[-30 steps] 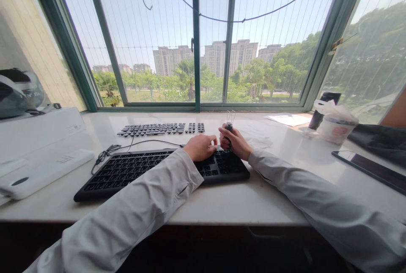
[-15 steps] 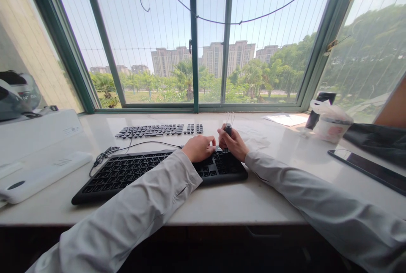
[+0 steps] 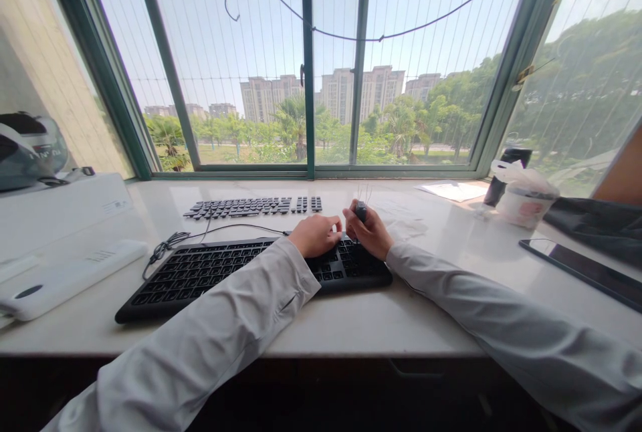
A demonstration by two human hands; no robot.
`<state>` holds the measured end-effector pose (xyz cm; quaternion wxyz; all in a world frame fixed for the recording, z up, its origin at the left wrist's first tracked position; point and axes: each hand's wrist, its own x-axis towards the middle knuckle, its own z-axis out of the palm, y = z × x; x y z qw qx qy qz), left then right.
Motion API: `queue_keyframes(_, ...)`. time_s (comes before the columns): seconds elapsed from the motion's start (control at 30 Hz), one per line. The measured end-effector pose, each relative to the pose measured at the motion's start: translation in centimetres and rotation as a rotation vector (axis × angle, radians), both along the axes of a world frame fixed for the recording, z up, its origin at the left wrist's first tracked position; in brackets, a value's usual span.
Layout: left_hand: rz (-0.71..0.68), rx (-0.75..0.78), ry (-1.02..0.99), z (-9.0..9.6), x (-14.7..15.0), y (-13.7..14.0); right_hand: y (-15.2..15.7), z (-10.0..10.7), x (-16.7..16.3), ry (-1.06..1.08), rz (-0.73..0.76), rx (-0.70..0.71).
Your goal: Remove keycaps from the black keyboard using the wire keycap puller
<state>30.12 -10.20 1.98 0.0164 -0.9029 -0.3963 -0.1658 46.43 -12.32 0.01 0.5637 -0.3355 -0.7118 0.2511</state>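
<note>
A black keyboard (image 3: 200,273) lies across the desk, its keycaps off over the visible area. My right hand (image 3: 372,230) is closed around the black handle of a keycap puller (image 3: 360,210), over the keyboard's right part. Thin wire loops stick up from the handle's top, and its lower end is hidden by my fingers. Beside it my left hand (image 3: 315,237) rests at the keyboard's upper edge with curled fingers. What those fingers hold, if anything, is hidden. Behind the keyboard, loose black keycaps (image 3: 241,208) are laid out in rows.
The keyboard's cable (image 3: 173,239) is bundled at the left. White devices (image 3: 75,278) and a helmet (image 3: 33,151) stand further left. On the right are a phone (image 3: 582,271), a bagged cup (image 3: 526,201) and papers (image 3: 454,190). A window (image 3: 308,84) rises behind the desk.
My right hand has shifted slightly and the puller's handle has tilted a little, with its wire loops leaning differently. My left hand stays in nearly the same place.
</note>
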Motion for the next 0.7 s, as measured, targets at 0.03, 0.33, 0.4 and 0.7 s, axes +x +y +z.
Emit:
queue_keyframes(0.03, -0.001, 0.003, 0.002, -0.01, 0.0, 0.03, -0.14, 0.04, 0.01, -0.024, -0.008, 0.009)
queue_keyframes(0.33, 0.011, -0.019, -0.004, 0.09, -0.03, -0.12, -0.06, 0.32, -0.13, 0.159, 0.139, -0.128)
queue_keyframes(0.4, 0.01, -0.026, -0.008, 0.11, -0.02, -0.18, 0.16, 0.52, -0.15, 0.21, 0.211, -0.192)
queue_keyframes(0.7, 0.001, 0.012, 0.008, -0.14, 0.0, 0.16, -0.37, 0.41, 0.0, -0.03, 0.03, -0.021)
